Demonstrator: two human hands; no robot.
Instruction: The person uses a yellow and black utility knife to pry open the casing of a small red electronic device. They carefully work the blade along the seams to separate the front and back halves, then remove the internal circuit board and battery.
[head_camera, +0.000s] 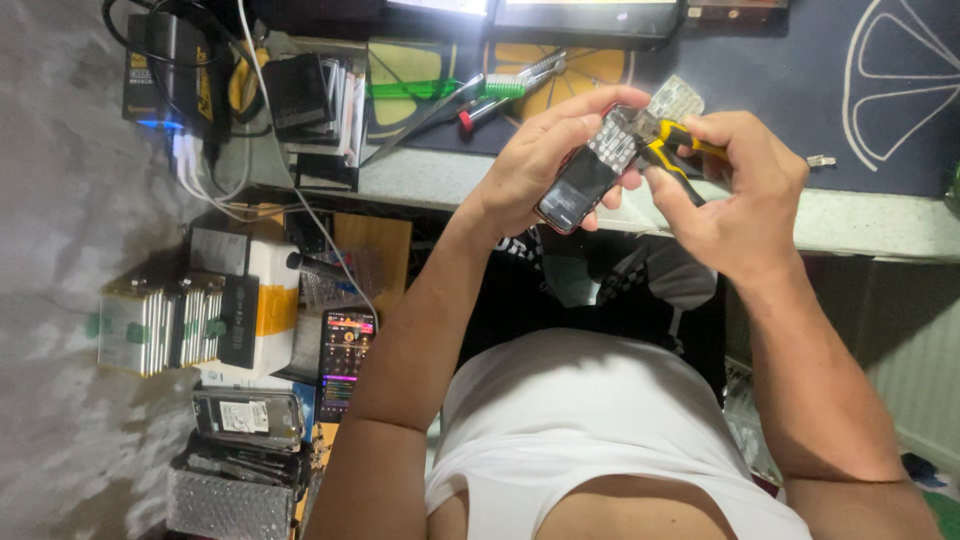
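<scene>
While our left hand (545, 160) grips the small keypad phone (590, 175) in the upper middle of the frame, our right hand (745, 190) pinches yellow-handled pliers (665, 145) against its top edge. We judge this a prying step; next calls for a steady, gentle lever above the desk mat (800, 90).

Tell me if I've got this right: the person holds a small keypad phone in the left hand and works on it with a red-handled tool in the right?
Not quite. In the head view the tool in the right hand has yellow-and-black handles, not red. The left hand does hold the keypad phone.
</scene>
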